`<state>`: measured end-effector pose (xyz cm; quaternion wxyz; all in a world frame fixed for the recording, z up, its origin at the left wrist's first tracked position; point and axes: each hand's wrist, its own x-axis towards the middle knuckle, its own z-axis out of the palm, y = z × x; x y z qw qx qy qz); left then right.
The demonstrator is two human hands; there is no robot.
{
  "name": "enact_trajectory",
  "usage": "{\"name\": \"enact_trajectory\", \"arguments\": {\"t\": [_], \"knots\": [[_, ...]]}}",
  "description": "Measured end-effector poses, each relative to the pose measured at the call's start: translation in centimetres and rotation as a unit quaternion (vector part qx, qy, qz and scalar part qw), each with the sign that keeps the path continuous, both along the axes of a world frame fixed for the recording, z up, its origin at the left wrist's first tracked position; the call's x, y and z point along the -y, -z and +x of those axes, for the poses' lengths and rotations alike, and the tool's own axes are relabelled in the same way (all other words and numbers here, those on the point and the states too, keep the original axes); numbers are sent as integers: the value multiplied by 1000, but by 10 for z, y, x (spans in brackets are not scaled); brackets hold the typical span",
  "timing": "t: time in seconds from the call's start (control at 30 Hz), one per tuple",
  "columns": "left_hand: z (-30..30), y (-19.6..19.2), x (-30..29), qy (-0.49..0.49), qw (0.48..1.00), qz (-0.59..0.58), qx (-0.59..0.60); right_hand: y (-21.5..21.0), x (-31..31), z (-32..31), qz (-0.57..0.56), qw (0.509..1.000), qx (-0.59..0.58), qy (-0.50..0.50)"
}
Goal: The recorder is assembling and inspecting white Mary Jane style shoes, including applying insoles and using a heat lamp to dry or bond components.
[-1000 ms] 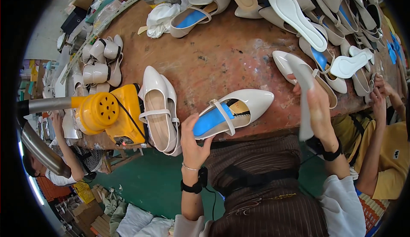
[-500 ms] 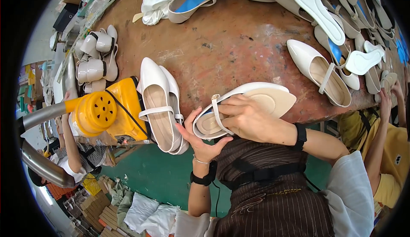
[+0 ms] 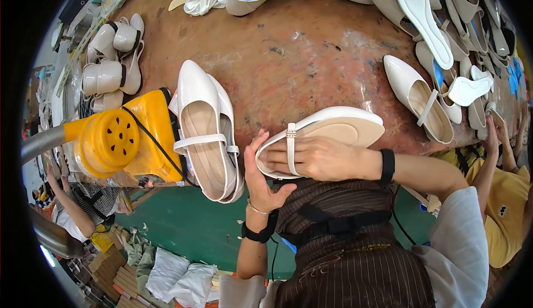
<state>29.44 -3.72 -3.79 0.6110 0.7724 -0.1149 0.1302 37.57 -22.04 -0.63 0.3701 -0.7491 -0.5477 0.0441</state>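
Observation:
A white pointed flat with a buckled strap lies sideways at the table's near edge. Its toe points right. The front of a beige insole shows over the toe part, outside the opening. My right hand reaches under the strap, its fingers lying flat inside the heel area; their tips are partly hidden. Around the heel's outside rests my left hand, fingers stretched upward along it and thumb spread away below. Just left of it, two similar white strap flats stand side by side, overlapping.
A yellow machine with a metal tube stands left. Behind it are stacked heeled shoes. One finished-looking white flat lies right, beside piled shoes and white insoles. Co-workers' hands show at the right edge.
My right fingers have slid deeper under the strap toward the heel and flattened. My left fingers have straightened upward along the heel. The whole view has shifted slightly.

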Motion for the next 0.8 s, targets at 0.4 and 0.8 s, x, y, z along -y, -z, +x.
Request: {"name": "enact_trajectory", "arguments": {"t": [0.4, 0.8], "knots": [[1, -6, 7, -59, 997, 43, -20, -19, 15, -26, -206, 969, 20, 134], [-32, -62, 106, -10, 932, 330, -148, -38, 36, 56, 89, 864, -212, 448]]}}
